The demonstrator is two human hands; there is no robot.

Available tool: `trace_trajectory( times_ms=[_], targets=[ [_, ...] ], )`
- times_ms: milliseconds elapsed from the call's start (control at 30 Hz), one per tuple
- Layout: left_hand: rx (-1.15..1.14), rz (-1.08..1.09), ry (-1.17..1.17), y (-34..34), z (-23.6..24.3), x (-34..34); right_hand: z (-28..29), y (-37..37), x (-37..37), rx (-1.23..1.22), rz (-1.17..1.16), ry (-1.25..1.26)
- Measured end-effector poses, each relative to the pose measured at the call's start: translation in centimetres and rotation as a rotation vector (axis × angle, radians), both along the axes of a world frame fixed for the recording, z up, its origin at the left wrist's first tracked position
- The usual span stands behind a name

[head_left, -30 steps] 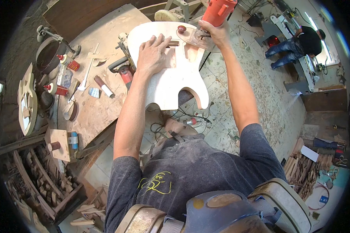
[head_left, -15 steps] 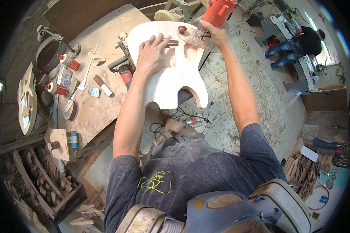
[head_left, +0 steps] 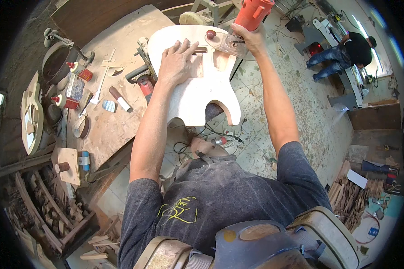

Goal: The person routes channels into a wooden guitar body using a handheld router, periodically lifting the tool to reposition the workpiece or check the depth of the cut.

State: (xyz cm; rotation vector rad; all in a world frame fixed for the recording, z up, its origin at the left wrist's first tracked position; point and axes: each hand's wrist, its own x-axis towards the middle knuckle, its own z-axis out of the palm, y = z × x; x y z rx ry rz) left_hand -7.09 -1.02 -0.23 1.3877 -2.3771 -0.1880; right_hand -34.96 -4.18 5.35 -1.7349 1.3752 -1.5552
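A pale wooden electric guitar body (head_left: 193, 103) lies flat at the bench's right end, its two horns toward me and several cavities cut in its face. My left hand (head_left: 177, 63) rests open on it, fingers stretched out beside a narrow slot. My right hand (head_left: 251, 39) is wrapped round the lower part of an orange-red handheld router (head_left: 254, 14). The router's clear base (head_left: 229, 46), with a dark red knob (head_left: 211, 34), sits on the body's far right edge, partly over a cavity. The cutting bit is hard to make out.
On the dusty bench (head_left: 114, 40) are glue bottles (head_left: 80, 71), a sanding cylinder (head_left: 120, 99) and a red-handled power tool (head_left: 145, 85). Another guitar body (head_left: 30, 114) leans at left. Cables (head_left: 211, 133) lie on the floor below. A co-worker (head_left: 345, 51) bends over a machine at far right.
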Motion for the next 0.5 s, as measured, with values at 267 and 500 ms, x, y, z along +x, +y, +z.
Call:
trace_trajectory(
  times_ms=[267,500],
  targets=[
    [-0.017,-0.003,0.023,-0.10,-0.21,0.21,-0.23,-0.59,0.13,0.001,0.012,-0.005],
    [-0.027,-0.009,0.021,-0.09,-0.28,0.21,-0.18,-0.88,0.30,-0.023,0.016,-0.014]
  ],
)
